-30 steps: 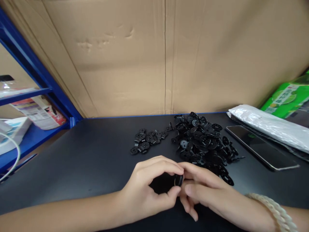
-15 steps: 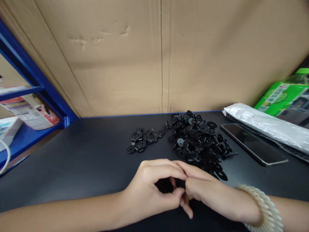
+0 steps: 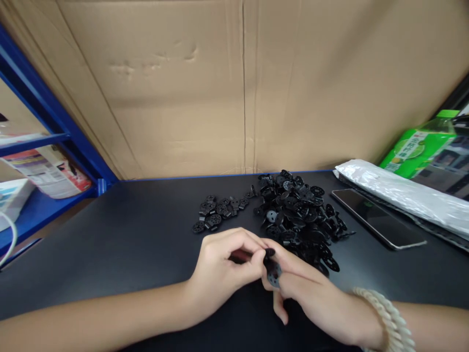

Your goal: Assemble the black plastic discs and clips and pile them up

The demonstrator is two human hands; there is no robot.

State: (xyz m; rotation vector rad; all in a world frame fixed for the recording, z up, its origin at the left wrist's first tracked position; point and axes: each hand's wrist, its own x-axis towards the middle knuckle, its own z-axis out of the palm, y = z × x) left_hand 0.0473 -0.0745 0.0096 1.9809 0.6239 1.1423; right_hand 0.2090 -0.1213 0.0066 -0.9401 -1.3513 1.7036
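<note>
Left grip (image 3: 222, 259) pinches black clip (image 3: 274, 275) near upper end; right grip (image 3: 311, 291) closed on its right edge. Clip held up over black counter (image 3: 146, 239), between both grips, on near side of big pile of similar clips (image 3: 296, 208). Looks thin, plastic-like: rounded flat face, dark grey sheen, small holes, darker rounded bit at top. Smaller cluster (image 3: 222, 210) lies left of pile, phone (image 3: 377, 217) right.

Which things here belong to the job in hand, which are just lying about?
Likely the job:
perforated black part held between left hand and right hand
large black-parts pile
smaller black-parts cluster

Likely just lying about:
smartphone
white plastic package
green-labelled bottle
</note>
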